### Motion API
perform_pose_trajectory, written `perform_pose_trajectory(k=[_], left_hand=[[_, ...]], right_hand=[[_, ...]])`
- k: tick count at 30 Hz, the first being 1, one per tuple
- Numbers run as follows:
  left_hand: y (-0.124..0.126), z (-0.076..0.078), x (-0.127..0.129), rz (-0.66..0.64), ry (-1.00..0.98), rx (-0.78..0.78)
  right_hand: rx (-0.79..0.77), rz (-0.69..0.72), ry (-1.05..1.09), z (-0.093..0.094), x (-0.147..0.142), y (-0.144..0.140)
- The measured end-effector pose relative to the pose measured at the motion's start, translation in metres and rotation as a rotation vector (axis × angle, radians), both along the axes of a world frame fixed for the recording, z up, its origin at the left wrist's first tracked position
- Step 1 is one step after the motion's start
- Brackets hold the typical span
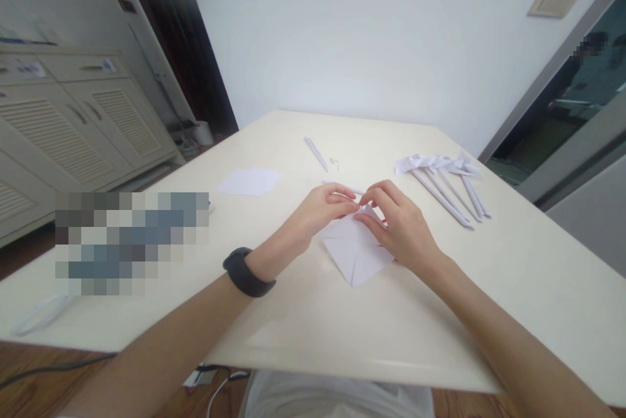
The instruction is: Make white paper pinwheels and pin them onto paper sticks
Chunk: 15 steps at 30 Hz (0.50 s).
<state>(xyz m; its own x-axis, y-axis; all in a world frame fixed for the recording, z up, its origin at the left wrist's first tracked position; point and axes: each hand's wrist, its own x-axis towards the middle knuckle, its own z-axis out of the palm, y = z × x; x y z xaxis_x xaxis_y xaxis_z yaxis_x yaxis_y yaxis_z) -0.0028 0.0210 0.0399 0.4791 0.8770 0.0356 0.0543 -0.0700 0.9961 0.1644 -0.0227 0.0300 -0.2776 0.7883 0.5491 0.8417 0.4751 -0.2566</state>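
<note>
A square sheet of white paper (pixel 355 248), with slits running in from its corners, lies on the table in front of me. My left hand (pixel 325 209) pinches the paper's far corner between thumb and fingers. Close beside it, my right hand (pixel 398 225) has its fingers curled on the same far part of the sheet. The fingertips of both hands nearly meet there and partly hide that corner. Just beyond my hands lies a thin rolled paper stick (pixel 345 187), partly covered by my fingers.
Finished-looking paper pinwheels (pixel 440 186) with rolled sticks lie at the right. More thin paper sticks (pixel 315 153) and small scraps (pixel 334 162) are at the back. A stack of white paper (pixel 250 182) lies left of centre. A blurred-out object (pixel 132 242) sits at the left on the table (pixel 303 333).
</note>
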Motion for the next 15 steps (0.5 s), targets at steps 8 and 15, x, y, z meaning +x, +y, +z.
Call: perform_pose_trajectory(k=[8,15], left_hand=[[-0.0003,-0.0009,-0.0002,-0.006,-0.028,-0.016],[0.0011,0.0001,0.0015,-0.042,-0.021,0.001]], right_hand=[[0.025,0.007,0.04,-0.0013,0.0004,0.0003],[-0.054,0.068,0.297,0.0055,0.0015,0.0017]])
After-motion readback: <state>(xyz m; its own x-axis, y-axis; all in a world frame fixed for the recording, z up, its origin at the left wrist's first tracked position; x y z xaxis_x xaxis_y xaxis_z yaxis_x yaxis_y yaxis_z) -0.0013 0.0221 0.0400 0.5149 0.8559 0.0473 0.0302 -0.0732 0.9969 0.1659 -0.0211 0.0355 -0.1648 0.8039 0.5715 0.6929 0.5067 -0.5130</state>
